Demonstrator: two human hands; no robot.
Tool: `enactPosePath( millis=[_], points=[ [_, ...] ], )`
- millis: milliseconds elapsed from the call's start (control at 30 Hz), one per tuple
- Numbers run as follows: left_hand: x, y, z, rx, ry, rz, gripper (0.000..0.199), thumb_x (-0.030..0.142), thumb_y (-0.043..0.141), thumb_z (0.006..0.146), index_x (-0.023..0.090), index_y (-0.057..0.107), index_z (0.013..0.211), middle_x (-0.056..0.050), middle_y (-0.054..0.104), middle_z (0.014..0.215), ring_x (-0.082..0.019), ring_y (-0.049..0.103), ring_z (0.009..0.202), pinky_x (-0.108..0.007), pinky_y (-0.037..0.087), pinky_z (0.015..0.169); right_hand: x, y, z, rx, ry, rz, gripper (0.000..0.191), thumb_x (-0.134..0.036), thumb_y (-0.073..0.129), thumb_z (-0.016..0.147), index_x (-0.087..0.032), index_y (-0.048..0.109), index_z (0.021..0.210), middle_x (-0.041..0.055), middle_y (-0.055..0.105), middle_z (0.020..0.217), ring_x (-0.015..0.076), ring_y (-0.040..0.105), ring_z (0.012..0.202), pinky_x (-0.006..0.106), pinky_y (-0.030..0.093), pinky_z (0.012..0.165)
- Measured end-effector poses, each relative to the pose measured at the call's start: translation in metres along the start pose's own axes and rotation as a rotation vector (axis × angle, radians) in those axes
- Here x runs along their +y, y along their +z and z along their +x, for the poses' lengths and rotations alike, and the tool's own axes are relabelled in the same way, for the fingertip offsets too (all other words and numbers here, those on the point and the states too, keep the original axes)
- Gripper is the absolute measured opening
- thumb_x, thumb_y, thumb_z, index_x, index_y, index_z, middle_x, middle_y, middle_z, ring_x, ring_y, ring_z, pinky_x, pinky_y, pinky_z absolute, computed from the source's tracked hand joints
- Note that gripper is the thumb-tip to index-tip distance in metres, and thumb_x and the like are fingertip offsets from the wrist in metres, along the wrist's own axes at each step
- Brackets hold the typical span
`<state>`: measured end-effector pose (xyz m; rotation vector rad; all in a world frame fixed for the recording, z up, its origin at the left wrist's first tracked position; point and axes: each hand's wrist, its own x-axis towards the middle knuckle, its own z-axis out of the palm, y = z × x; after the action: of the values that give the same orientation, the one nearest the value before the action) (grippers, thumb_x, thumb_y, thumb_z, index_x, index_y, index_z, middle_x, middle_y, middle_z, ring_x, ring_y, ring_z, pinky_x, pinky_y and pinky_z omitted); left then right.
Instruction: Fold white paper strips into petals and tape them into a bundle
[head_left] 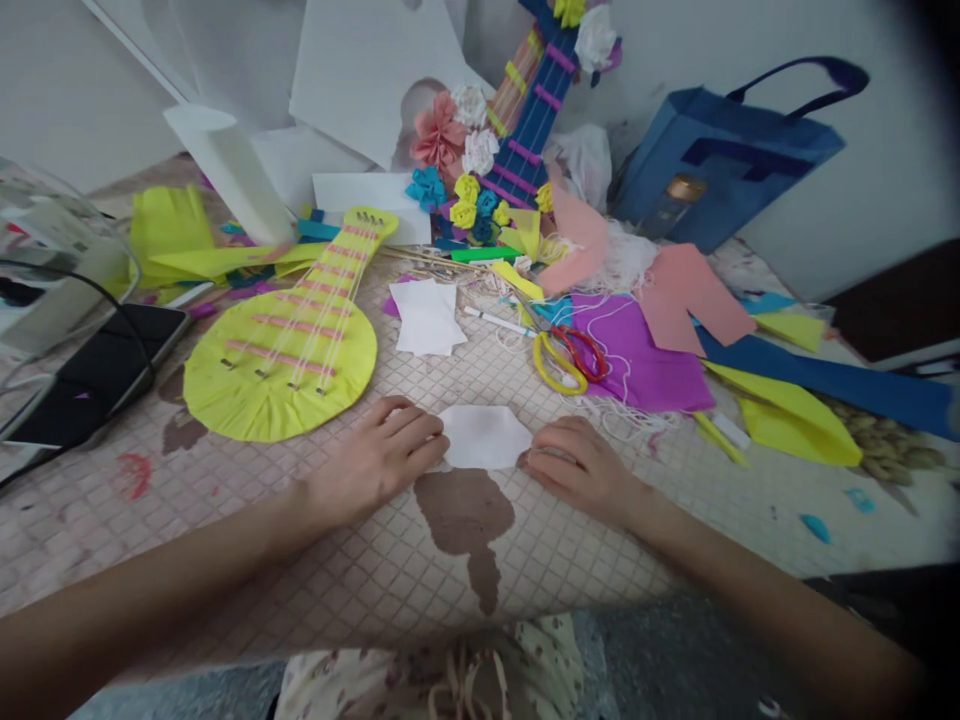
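Observation:
A small piece of white paper [486, 437] is stretched between my two hands over the front middle of the table. My left hand [390, 445] pinches its left end, thumb and fingers closed together. At its right end my right hand [581, 465] pinches the paper in the same way. Behind it lies a small stack of white paper pieces [427, 318]. To the left of the stack rests a yellow paper-covered lute-like instrument [281, 365] with strings and pink strips. Scissors [566, 360] with red and yellow handles lie behind my right hand.
Purple paper [645, 365], pink paper [686, 300] and tangled white string lie at the right. A blue bag [720, 150] stands behind. At the back lean blue and pink instruments with paper flowers [439, 130]. A phone [97, 370] with cables lies at the left.

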<state>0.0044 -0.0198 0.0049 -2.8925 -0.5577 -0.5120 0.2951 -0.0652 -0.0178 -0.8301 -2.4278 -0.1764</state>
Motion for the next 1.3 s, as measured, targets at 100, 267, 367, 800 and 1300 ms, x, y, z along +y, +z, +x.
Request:
enactPosePath(
  millis=[100, 267, 367, 800, 1300],
  points=[
    [-0.001, 0.002, 0.0, -0.012, 0.033, -0.013, 0.02, 0.013, 0.038, 0.094, 0.015, 0.058, 0.094, -0.006, 0.064, 0.093, -0.02, 0.055, 0.088, -0.041, 0.04, 0.087, -0.001, -0.004, -0.002, -0.06, -0.008, 0.04, 0.016, -0.01, 0.055, 0.084, -0.019, 0.059, 0.097, 0.0058, 0.063, 0.088, 0.0173, 0.057, 0.086, 0.035, 0.049, 0.075],
    [-0.001, 0.006, -0.002, -0.023, -0.053, -0.1, 0.015, 0.014, 0.043, 0.092, 0.015, 0.058, 0.09, -0.005, 0.063, 0.089, -0.019, 0.054, 0.084, -0.039, 0.039, 0.084, -0.002, -0.003, 0.001, -0.099, 0.034, 0.062, 0.019, -0.009, 0.054, 0.085, -0.018, 0.061, 0.1, 0.0074, 0.064, 0.094, 0.0189, 0.056, 0.092, 0.036, 0.049, 0.079],
    [-0.001, 0.008, -0.002, -0.019, -0.106, -0.148, 0.012, 0.013, 0.047, 0.09, 0.016, 0.058, 0.089, -0.005, 0.062, 0.089, -0.019, 0.054, 0.084, -0.038, 0.039, 0.083, -0.003, -0.001, 0.006, -0.122, 0.055, 0.078, 0.017, -0.01, 0.053, 0.086, -0.017, 0.062, 0.099, 0.0075, 0.065, 0.095, 0.0197, 0.055, 0.093, 0.037, 0.049, 0.081],
    [0.006, 0.007, 0.002, -0.023, -0.269, -0.245, 0.015, 0.022, 0.047, 0.091, 0.018, 0.059, 0.084, -0.004, 0.062, 0.086, -0.017, 0.054, 0.082, -0.035, 0.038, 0.08, -0.006, 0.005, 0.011, -0.163, 0.168, 0.148, 0.011, -0.023, 0.056, 0.087, -0.018, 0.06, 0.095, 0.0084, 0.062, 0.092, 0.0212, 0.053, 0.091, 0.039, 0.048, 0.08],
    [0.008, 0.011, 0.002, -0.016, -0.483, -0.434, 0.007, 0.022, 0.054, 0.086, 0.018, 0.059, 0.082, -0.003, 0.061, 0.086, -0.019, 0.054, 0.084, -0.036, 0.039, 0.079, -0.009, 0.008, 0.017, -0.102, 0.544, 0.428, 0.005, -0.015, 0.057, 0.084, -0.02, 0.059, 0.083, 0.0048, 0.055, 0.09, 0.017, 0.054, 0.086, 0.032, 0.046, 0.076]
  ],
)
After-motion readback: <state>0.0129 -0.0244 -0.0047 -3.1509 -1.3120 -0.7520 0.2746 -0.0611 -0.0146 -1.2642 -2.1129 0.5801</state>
